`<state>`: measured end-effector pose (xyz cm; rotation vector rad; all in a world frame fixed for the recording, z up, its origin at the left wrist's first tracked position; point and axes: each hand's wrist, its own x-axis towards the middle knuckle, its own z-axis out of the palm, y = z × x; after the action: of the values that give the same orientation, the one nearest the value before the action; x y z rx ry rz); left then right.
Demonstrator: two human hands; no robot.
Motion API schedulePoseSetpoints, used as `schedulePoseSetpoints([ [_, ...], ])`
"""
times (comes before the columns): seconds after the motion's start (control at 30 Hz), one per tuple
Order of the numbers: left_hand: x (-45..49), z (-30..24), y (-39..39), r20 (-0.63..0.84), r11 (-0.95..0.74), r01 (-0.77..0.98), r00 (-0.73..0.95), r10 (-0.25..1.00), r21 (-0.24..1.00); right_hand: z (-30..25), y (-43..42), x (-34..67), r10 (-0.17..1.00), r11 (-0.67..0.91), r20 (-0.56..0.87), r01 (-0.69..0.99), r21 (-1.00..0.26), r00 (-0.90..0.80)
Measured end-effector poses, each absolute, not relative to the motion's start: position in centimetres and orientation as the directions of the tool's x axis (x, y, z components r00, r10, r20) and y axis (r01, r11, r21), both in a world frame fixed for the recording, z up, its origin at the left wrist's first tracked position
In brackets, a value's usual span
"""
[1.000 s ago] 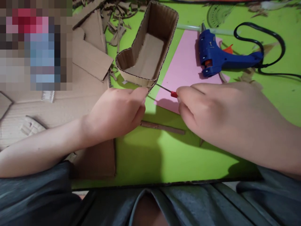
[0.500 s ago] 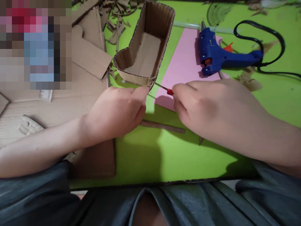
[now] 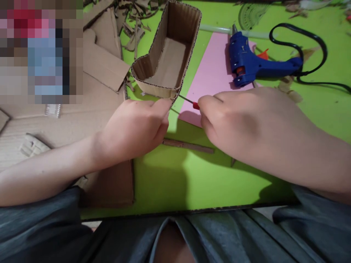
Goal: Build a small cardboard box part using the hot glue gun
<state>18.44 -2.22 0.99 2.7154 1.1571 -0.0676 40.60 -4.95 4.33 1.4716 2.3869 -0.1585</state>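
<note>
An open corrugated cardboard box (image 3: 164, 58) with curved corners stands on the green mat (image 3: 192, 179). My left hand (image 3: 134, 128) is closed, its fingertips pinching the box's near corner. My right hand (image 3: 241, 124) is closed on a thin tool with a red handle (image 3: 195, 105). The tool's metal tip points left and touches that same corner of the box. Most of the handle is hidden inside my right fist.
A blue glue gun (image 3: 252, 62) with a black cord (image 3: 309, 44) lies on pink paper (image 3: 211, 69) behind my right hand. Cardboard sheets (image 3: 101, 65) and scraps lie at the left. A thin brown stick (image 3: 189, 146) rests between my hands.
My right hand has slid a little to the left, pushing the tool closer against the box corner. My left hand keeps its pinch in place.
</note>
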Motion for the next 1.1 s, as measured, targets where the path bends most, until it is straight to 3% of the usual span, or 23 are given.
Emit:
schedulePoseSetpoints([
  [0.17, 18.4, 0.8, -2.2, -0.118, -0.650, 0.732, 0.678, 0.726, 0.206, 4.9, -5.2, 41.3, 0.824, 0.496, -0.375, 0.861, 0.116, -0.424],
  [0.37, 18.5, 1.1, -2.2, -0.162, -0.621, 0.757, 0.652, 0.741, 0.202, 2.4, -6.2, 43.4, 0.836, 0.548, 0.002, 0.836, -0.021, -0.548],
  [0.43, 18.6, 1.2, -2.1, -0.173, -0.612, 0.764, 0.643, 0.746, 0.203, 2.1, -6.5, 43.5, 0.843, 0.537, 0.055, 0.842, -0.048, -0.534],
  [0.63, 18.7, 1.0, -2.1, -0.180, -0.630, 0.748, 0.662, 0.727, 0.207, 3.3, -6.5, 42.2, 0.847, 0.516, -0.139, 0.856, -0.015, -0.513],
  [0.93, 18.9, 1.6, -2.3, -0.218, -0.663, 0.740, 0.670, 0.709, 0.118, 3.8, -6.0, 40.8, 0.837, 0.507, -0.285, 0.858, 0.079, -0.468],
  [1.1, 18.8, 1.3, -2.3, -0.180, -0.648, 0.744, 0.668, 0.722, 0.161, 4.1, -5.9, 40.0, 0.822, 0.522, -0.353, 0.838, 0.156, -0.446],
])
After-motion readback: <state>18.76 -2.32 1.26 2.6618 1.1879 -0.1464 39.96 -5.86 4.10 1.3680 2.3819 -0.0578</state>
